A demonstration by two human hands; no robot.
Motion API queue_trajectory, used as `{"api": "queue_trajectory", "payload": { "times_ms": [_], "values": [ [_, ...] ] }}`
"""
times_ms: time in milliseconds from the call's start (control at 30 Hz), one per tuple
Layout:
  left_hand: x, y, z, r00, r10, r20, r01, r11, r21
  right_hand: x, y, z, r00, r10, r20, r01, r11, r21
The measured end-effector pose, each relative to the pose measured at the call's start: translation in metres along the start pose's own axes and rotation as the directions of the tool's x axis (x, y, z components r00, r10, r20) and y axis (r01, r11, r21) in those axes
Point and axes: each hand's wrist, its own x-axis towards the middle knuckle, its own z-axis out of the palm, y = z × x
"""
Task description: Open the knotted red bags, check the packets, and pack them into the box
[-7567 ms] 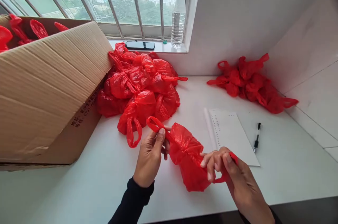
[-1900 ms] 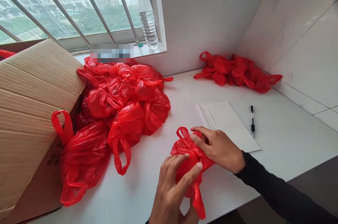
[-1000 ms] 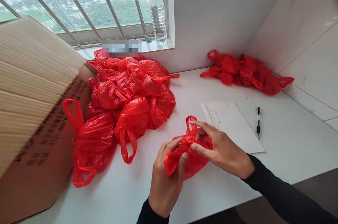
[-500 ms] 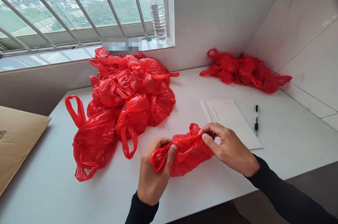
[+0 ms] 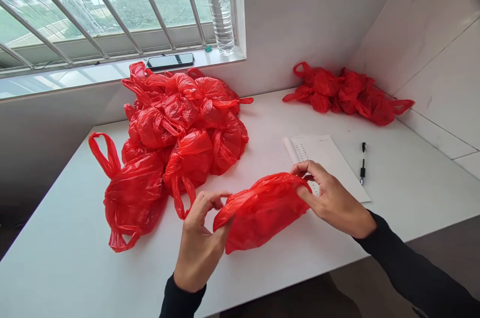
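Left hand (image 5: 200, 245) and right hand (image 5: 335, 203), each grip pinching one end of a red plastic bag (image 5: 266, 215), apparently spread its top wide over the worktop (image 5: 86, 273).

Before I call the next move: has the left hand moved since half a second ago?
Yes: the left hand has shifted left, farther from the notebook.

Red plastic bag (image 5: 264, 218), btwn both hds

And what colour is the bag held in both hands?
The bag is red, with no print visible; the head view, the only one, shows it.
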Motion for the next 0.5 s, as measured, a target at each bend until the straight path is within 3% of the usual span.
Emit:
{"api": "queue_trajectory", "payload": {
  "times_ms": [133,233,300,367,433,500],
  "values": [
    [0.001,0.02,0.012,0.99,0.131,0.059,-0.133,0.991,0.029,-0.001,-0.012,0.008,0.995,-0.039,0.09,0.037,0.999,0.03],
    [0.003,0.026,0.014,0.998,-0.012,-0.067,0.008,0.998,-0.06,0.0,-0.013,0.006,0.999,-0.001,0.042,-0.004,0.993,0.117],
    [0.004,0.024,0.009,0.967,-0.166,-0.193,0.126,0.971,-0.205,-0.001,-0.006,0.0,0.996,0.087,-0.024,-0.079,0.97,0.23],
    [0.002,0.021,0.001,0.936,-0.264,-0.234,0.172,0.92,-0.353,-0.004,0.0,-0.005,0.985,0.166,-0.048,-0.142,0.935,0.324],
    [0.0,0.023,-0.004,0.929,-0.293,-0.227,0.173,0.884,-0.435,-0.011,0.0,-0.008,0.973,0.169,-0.155,-0.111,0.939,0.324],
    [-0.003,0.031,-0.006,0.945,-0.261,-0.199,0.155,0.889,-0.43,-0.019,-0.01,-0.008,0.913,0.046,-0.405,0.043,0.977,0.207]
  ]
}}
